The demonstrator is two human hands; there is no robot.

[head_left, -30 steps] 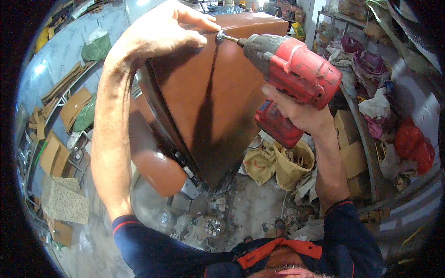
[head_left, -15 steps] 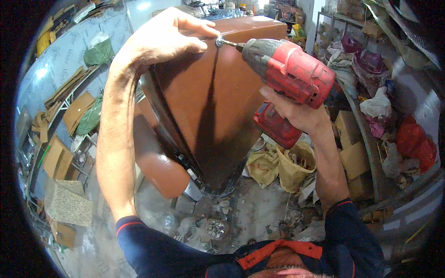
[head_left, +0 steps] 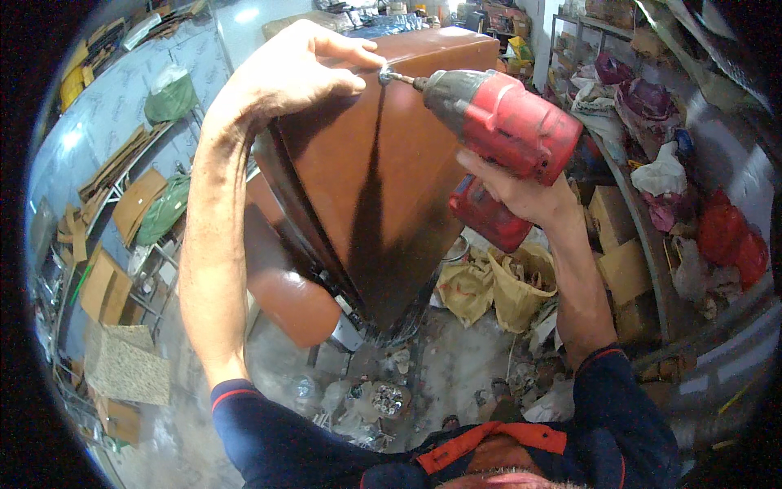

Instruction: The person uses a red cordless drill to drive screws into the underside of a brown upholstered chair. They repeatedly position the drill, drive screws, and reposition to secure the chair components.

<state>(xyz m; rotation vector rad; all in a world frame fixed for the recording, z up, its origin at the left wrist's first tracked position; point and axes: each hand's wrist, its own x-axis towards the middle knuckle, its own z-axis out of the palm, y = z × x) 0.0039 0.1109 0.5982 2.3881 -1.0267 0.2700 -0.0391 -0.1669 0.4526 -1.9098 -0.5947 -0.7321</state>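
My right hand [head_left: 525, 191] is closed round the handle of a red and black cordless drill [head_left: 509, 122]. The drill's bit points left and meets a small round metal fastener [head_left: 385, 75] near the top edge of a brown leather-covered seat piece [head_left: 423, 155]. Just left of that fastener, my left hand [head_left: 305, 69] rests at the same edge, thumb and index finger stretched out and apart. Its other fingers are partly hidden. A long dark shadow falls down the leather from the fastener. The drill's red battery [head_left: 491, 216] hangs below my right hand.
Below the seat piece is a brown padded part [head_left: 297, 310]. Yellowish sacks [head_left: 521, 289] stand on the floor to the right, beside cardboard boxes [head_left: 623, 269]. A container of small metal parts [head_left: 389, 401] sits near my feet. Shelving with bags lines the right; cardboard [head_left: 106, 285] lies at left.
The drill has shifted very slightly left and down in view, its bit still at the fastener. Both hands keep their places; the whole view has shifted a little.
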